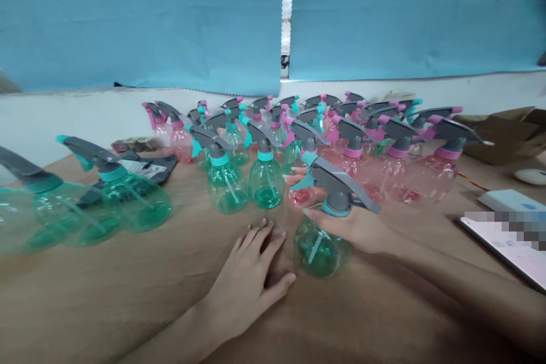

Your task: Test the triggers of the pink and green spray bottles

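A green spray bottle (318, 253) with a grey trigger head and teal collar stands close in front of me, tilted slightly. My right hand (358, 227) is wrapped round its neck just under the collar, with part of the fingers hidden behind it. To its left, my left hand (251, 273) rests flat on the brown table (170, 296), fingers spread and holding nothing. Just beyond that hand stand two more green spray bottles (267, 182). Pink spray bottles (386, 173) with pink collars stand behind the held one.
Several green bottles (136, 205) stand at the left, near a dark plastic packet (160, 170). At the right lie a phone (503, 250), a white box (512, 202) and a white mouse (531, 176), with a cardboard box (503, 136) behind. Blue cloth (140, 23) covers the wall.
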Tool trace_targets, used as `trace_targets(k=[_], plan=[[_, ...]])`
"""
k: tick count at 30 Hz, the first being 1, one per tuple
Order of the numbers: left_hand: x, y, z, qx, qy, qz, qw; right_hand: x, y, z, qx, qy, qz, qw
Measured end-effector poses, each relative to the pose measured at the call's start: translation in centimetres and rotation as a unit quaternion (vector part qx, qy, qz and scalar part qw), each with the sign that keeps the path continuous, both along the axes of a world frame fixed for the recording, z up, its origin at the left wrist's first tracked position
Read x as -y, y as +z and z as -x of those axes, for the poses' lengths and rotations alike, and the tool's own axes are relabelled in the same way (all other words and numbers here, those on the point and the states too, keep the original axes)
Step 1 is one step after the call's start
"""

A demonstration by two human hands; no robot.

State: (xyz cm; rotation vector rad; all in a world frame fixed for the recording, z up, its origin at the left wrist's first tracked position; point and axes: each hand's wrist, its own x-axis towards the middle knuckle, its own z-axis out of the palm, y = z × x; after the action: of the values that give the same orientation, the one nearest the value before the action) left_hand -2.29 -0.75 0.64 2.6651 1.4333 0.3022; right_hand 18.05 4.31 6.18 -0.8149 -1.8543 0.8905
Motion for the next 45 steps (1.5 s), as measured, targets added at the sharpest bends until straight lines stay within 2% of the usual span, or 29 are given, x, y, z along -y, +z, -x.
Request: trace_targets(k=[12, 22, 30, 34, 42, 45], plan=[[0.1, 0.0, 0.1, 0.008, -0.003, 0.000, 1.000, 0.0, -0.4, -0.2, -0.003, 0.032, 0.004, 0.999], [0.1, 0.1, 0.0, 0.022, -0.002, -0.002, 1.000, 0.1, -0.4, -0.2, 0.009, 0.025, 0.003, 1.000], [0.3, 0.0, 0.1, 0.008, -0.001, 0.001, 1.000, 0.5, -0.3, -0.1, 0.067, -0.063, 0.010, 0.996], [0.2, -0.1, 0.2, 0.009, 0.000, 0.003, 1.000, 0.7, 0.3, 0.1, 0.060, -0.054, 0.009, 0.997], [0.1, -0.2, 0.0, 0.003, 0.008, 0.001, 1.000, 1.0, 0.5, 0.2, 0.054, -0.116, 0.003, 0.992], [0.1, -0.3, 0.0, 0.003, 0.005, -0.006, 1.000, 1.0, 0.7, 0.4, 0.060, -0.107, 0.005, 0.992]])
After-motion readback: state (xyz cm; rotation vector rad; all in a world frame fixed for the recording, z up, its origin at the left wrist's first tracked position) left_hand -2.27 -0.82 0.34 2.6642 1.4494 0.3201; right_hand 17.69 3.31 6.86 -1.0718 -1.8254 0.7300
